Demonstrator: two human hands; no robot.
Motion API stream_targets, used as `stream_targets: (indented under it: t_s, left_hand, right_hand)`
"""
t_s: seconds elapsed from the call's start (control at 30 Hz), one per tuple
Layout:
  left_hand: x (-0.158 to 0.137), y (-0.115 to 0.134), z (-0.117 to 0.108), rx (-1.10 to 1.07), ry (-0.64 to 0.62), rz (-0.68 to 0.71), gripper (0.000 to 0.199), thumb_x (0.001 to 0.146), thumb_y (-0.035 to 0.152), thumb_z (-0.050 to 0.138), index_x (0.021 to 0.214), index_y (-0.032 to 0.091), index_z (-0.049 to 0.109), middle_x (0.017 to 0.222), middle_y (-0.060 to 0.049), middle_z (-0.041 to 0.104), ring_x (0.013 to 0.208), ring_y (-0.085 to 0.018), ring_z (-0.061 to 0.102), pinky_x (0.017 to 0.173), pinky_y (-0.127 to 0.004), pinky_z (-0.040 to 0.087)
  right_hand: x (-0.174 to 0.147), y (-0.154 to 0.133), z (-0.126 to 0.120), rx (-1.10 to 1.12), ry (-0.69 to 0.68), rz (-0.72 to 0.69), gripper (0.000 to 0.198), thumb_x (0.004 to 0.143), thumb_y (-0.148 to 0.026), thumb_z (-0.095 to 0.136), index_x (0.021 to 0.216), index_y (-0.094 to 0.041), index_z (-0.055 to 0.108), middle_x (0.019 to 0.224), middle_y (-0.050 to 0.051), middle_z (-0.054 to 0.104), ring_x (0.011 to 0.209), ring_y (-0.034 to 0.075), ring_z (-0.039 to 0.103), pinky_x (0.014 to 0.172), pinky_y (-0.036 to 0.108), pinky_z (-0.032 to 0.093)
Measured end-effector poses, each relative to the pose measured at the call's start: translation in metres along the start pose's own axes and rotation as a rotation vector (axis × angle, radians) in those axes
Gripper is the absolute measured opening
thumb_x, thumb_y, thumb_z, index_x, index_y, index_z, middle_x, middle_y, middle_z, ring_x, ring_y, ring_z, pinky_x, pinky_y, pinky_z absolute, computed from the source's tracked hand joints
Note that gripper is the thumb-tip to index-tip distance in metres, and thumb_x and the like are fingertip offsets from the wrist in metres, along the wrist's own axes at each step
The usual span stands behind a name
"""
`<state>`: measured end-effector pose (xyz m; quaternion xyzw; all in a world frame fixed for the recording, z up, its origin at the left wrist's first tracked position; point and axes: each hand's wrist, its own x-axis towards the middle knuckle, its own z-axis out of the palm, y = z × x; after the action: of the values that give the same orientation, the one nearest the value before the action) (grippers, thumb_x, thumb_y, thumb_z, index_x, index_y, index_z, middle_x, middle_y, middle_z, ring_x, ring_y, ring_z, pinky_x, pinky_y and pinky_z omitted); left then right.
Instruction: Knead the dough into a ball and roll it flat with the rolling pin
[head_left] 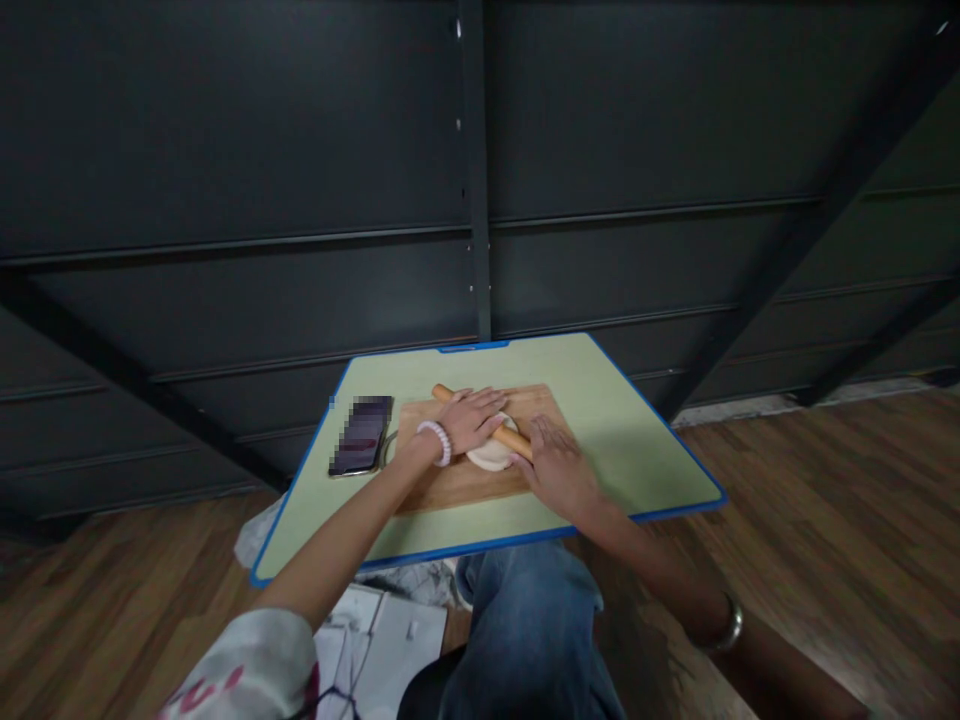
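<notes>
A wooden rolling pin (512, 440) lies slantwise across a round, flat piece of pale dough (491, 456). My left hand (472, 420), with a pale beaded band at the wrist, rests over the upper left part of the pin, fingers reaching across it and thumb along it. At the pin's lower right end, my right hand (559, 465) is closed around it, the thumb at the near side. Part of the dough is hidden under the pin and my left hand. Beneath it all is a wooden cutting board (457, 492).
The board sits on a small pale green table (637, 450) with a blue rim. A smartphone (364, 435) lies left of the board. Behind the table rises a dark metal panel (337, 300). White boxes (405, 630) stand on the wooden floor below, beside my knee.
</notes>
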<state>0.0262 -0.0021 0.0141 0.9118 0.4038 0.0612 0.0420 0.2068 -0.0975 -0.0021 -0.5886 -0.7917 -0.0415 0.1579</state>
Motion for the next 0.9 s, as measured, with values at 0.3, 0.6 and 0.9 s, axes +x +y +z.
stream_targets:
  t_s: [0.3, 0.6, 0.9]
  left_hand:
    - [0.036, -0.003, 0.0, 0.001, -0.053, -0.003, 0.037, 0.086, 0.034, 0.054, 0.118, 0.015, 0.051, 0.119, -0.01, 0.053, 0.102, -0.022, 0.056, 0.085, -0.044, 0.049]
    - [0.069, -0.001, -0.001, 0.083, -0.166, 0.054, 0.051, 0.091, 0.028, 0.026, 0.141, 0.021, 0.029, 0.149, -0.002, 0.028, 0.138, -0.019, 0.022, 0.112, -0.045, 0.016]
    - [0.048, -0.004, 0.009, 0.142, 0.008, 0.016, 0.05, 0.089, 0.026, 0.035, 0.138, 0.017, 0.036, 0.142, -0.011, 0.04, 0.133, -0.023, 0.031, 0.112, -0.051, 0.011]
  right_hand:
    - [0.012, 0.022, 0.003, 0.052, -0.026, -0.034, 0.052, 0.093, -0.042, 0.032, 0.134, -0.011, 0.042, 0.137, 0.016, 0.045, 0.131, 0.025, 0.035, 0.109, 0.042, 0.024]
    - [0.027, 0.048, 0.009, 0.104, -0.147, -0.022, 0.047, 0.097, -0.04, 0.016, 0.134, -0.026, 0.041, 0.141, 0.005, 0.042, 0.136, 0.02, 0.026, 0.108, 0.054, 0.019]
    - [0.016, 0.03, 0.002, 0.056, -0.05, -0.01, 0.045, 0.096, -0.032, 0.025, 0.131, -0.014, 0.045, 0.14, 0.011, 0.043, 0.136, 0.021, 0.028, 0.11, 0.049, 0.018]
